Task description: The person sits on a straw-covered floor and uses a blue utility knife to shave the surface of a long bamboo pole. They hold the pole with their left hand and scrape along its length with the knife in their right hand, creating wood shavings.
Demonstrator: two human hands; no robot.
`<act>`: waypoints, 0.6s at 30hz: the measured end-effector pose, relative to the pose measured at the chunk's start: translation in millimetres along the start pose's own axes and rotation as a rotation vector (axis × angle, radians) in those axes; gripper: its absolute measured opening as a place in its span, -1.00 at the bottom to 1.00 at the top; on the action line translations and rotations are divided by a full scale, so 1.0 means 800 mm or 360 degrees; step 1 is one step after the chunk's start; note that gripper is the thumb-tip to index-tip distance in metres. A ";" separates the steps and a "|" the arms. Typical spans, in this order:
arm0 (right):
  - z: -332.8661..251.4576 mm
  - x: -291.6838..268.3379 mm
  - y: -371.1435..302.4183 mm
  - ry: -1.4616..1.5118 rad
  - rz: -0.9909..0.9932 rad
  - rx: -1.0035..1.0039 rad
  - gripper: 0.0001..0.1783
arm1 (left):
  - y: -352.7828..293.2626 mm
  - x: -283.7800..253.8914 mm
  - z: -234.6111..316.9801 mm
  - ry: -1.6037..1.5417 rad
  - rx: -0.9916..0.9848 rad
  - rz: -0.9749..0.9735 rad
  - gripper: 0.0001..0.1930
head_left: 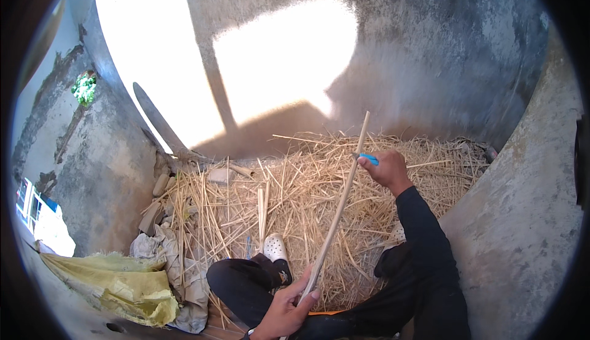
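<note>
A long, pale wooden strip [340,212], like split bamboo, slants up and away from my lap. My left hand [289,309] is closed round its lower end, low in the picture. Farther up, my right hand [388,171] grips a small blue-handled knife [369,158]. The knife's short dark tip meets the strip some way below its far end. Most of the handle is hidden in my fingers.
Loose straw-like strips and shavings [319,174] cover the floor round my light clog [275,248]. A concrete wall [418,75] stands ahead, another [516,217] at right. Yellow sacking [117,284] lies at lower left, with stones [161,184] beyond.
</note>
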State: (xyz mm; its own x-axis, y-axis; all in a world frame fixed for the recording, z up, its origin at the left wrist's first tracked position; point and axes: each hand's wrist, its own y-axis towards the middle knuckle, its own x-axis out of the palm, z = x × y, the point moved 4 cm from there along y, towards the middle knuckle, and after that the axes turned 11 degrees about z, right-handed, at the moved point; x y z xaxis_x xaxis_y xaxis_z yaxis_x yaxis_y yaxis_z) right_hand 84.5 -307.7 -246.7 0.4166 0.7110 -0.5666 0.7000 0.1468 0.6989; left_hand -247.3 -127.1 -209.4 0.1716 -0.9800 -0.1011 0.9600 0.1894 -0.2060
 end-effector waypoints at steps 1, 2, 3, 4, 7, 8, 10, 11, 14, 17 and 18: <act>0.019 -0.003 0.010 -0.0028 -0.0072 0.0128 -0.10 | -0.002 0.001 -0.001 0.0028 0.0053 0.0009 -0.43; 0.029 -0.002 0.011 -0.0029 -0.0057 0.0153 -0.09 | -0.007 0.001 0.007 0.0029 0.0005 0.0009 -0.53; 0.043 -0.005 0.013 -0.0052 -0.0032 0.0178 -0.08 | -0.015 0.005 0.025 0.0021 -0.0033 -0.0010 -0.62; 0.057 -0.008 0.016 -0.0075 -0.0008 0.0202 -0.07 | -0.018 0.008 0.034 0.0015 -0.0072 -0.0030 -0.68; 0.090 -0.005 0.023 -0.0180 -0.0069 0.0416 -0.06 | -0.018 0.007 0.030 0.0198 -0.0013 -0.0108 -0.65; 0.099 -0.006 0.026 -0.0167 -0.0070 0.0510 -0.06 | -0.018 0.006 0.031 0.0270 -0.0022 -0.0154 -0.64; 0.166 -0.012 0.013 -0.0332 0.0072 0.0815 -0.05 | -0.028 0.010 0.022 0.0264 -0.0027 -0.0183 -0.63; 0.199 -0.024 0.003 -0.0405 0.0200 0.1022 -0.04 | -0.032 0.012 0.020 0.0259 -0.0024 -0.0206 -0.63; 0.202 -0.032 0.002 -0.0244 0.0164 0.1204 -0.05 | -0.026 0.020 -0.001 -0.0132 -0.0493 -0.0264 -0.45; 0.118 -0.047 0.008 0.0122 -0.0002 0.0765 -0.07 | 0.033 0.004 -0.012 -0.0494 -0.0362 -0.0135 -0.53; 0.073 -0.048 0.000 0.0176 -0.0118 0.0617 -0.09 | 0.048 0.002 -0.015 -0.0592 -0.0385 -0.0115 -0.52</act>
State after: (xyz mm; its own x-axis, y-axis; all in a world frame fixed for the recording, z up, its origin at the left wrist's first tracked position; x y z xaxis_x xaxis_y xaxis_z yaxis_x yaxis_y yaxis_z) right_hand 102.7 -375.2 -250.7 0.3065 0.7810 -0.5441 0.9014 -0.0545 0.4296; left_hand -212.9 -120.4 -229.3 0.2166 -0.9382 0.2698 0.9007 0.0855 -0.4261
